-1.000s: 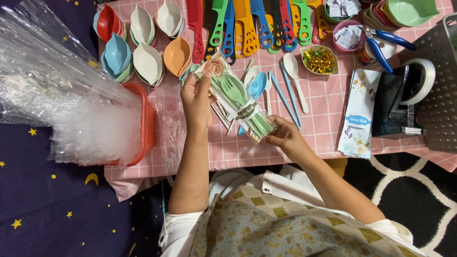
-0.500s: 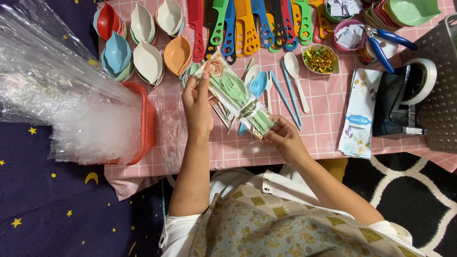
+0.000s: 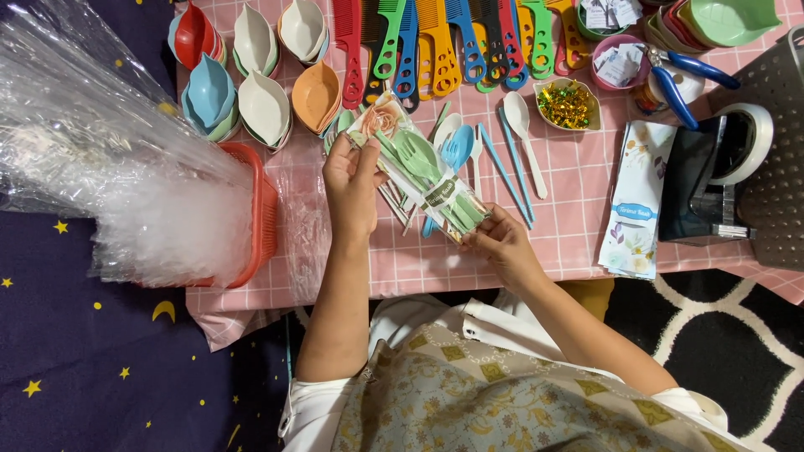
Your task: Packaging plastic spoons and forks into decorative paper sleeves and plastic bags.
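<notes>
A clear packet of pale green cutlery (image 3: 423, 172), with a paper flower at its far end and a small label across it, is held slanted above the pink checked tablecloth (image 3: 578, 226). My left hand (image 3: 352, 184) grips its upper end near the flower. My right hand (image 3: 501, 243) pinches its lower end. Loose blue and white spoons and sticks (image 3: 502, 151) lie on the cloth just beyond the packet.
A red basket (image 3: 260, 218) stuffed with clear cellophane bags (image 3: 109, 159) sits at the left. Leaf-shaped dishes (image 3: 264, 105) and coloured combs (image 3: 452, 42) line the far edge. A bowl of gold bits (image 3: 565, 105), pliers (image 3: 678, 79), a printed packet (image 3: 636, 201) and a tape dispenser (image 3: 720, 176) stand right.
The packet and both hands have shifted only slightly; my right hand's fingers have worked along the packet's lower end.
</notes>
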